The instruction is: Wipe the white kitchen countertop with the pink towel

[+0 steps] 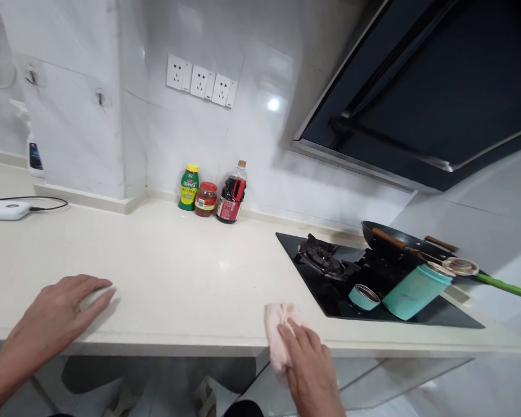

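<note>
My right hand (310,362) grips a pale pink cloth (276,333) at the front edge of the cream countertop (178,272). Part of the cloth lies on the counter and part hangs over the edge. My left hand (61,313) rests on the counter at the left, its fingers stretched out and thumb apart, holding nothing. Right of the cloth is the black glass gas stove (299,260), with a small teal cup-like lid (364,297) and a teal canister (417,291) on it.
Against the back wall stand a green squeeze bottle (188,188), a red-lidded jar (205,200) and a dark sauce bottle (231,197). A wok (399,240) sits on the stove under the range hood (417,87). A white device (6,209) with a cable lies far left.
</note>
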